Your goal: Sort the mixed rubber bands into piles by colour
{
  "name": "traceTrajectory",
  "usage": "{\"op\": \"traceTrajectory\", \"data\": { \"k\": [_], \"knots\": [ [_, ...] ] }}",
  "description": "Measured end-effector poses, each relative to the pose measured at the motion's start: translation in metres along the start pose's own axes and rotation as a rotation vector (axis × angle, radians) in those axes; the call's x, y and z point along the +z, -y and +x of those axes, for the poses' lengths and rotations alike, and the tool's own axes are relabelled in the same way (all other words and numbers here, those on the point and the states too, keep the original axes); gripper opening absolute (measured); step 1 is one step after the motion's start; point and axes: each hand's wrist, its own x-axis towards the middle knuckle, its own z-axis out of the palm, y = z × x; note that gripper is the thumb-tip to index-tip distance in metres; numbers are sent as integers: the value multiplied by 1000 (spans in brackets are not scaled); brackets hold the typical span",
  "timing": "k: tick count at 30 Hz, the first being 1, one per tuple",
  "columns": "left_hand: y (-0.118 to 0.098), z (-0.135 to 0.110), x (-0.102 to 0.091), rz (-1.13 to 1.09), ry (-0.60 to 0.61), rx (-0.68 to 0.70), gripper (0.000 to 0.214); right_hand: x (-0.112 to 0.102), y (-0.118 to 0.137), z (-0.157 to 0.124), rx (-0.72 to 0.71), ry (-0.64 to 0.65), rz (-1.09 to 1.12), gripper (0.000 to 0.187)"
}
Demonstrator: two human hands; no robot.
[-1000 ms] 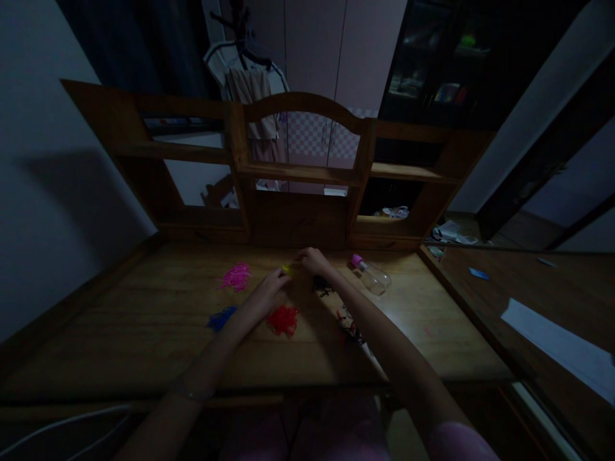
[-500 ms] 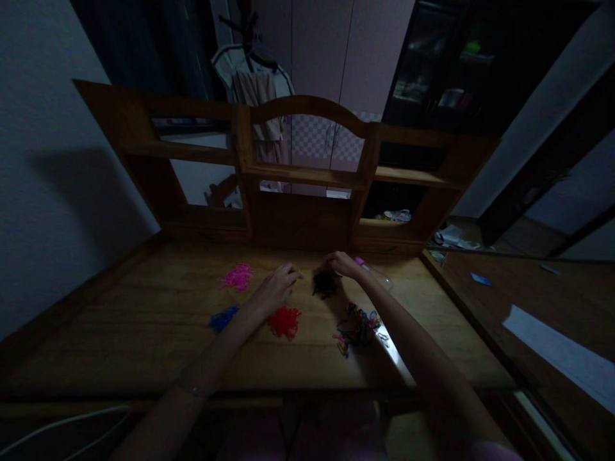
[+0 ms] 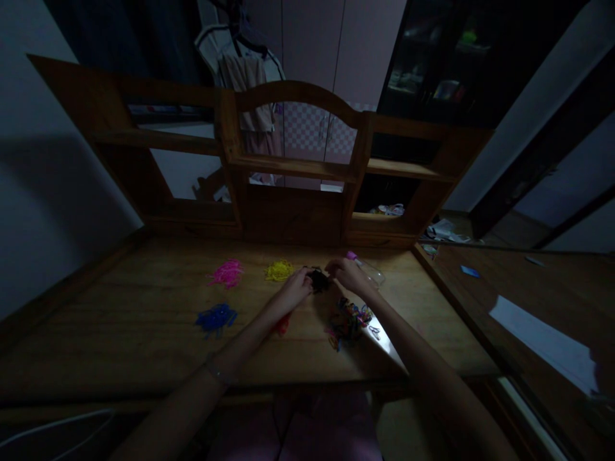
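On a dim wooden desk [image 3: 120, 333] lie small heaps of rubber bands sorted by colour: pink [image 3: 225, 273], yellow [image 3: 279, 270], blue [image 3: 216, 317], red [image 3: 282, 324] partly hidden under my left forearm, black [image 3: 318, 278], and a mixed-colour heap [image 3: 347, 322]. My left hand [image 3: 294, 291] and my right hand [image 3: 348, 274] meet at the black heap, one on each side, fingers curled and touching it. Whether the fingers pinch any bands is too dark to make out.
A clear small bottle with a pink cap [image 3: 369, 271] lies just behind my right hand. A wooden shelf unit [image 3: 293, 166] stands along the desk's back. A second desk surface to the right holds a white sheet [image 3: 542, 342] and a blue scrap [image 3: 467, 271].
My left hand left the yellow heap, now uncovered, and moved right to the black heap. My right hand shifted a little towards me. The view swung slightly to the right.
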Motion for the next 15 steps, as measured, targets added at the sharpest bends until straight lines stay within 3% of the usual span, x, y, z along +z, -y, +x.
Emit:
{"op": "traceTrajectory", "data": {
  "k": [9, 15],
  "knots": [
    [7, -2, -30, 44, -50, -25, 36, -15, -9, -72, -90, -201, 191, 41],
    [-2, 30, -17, 84, 10, -28, 44, -21, -4, -118, -31, -317, 302, 35]
  ]
}}
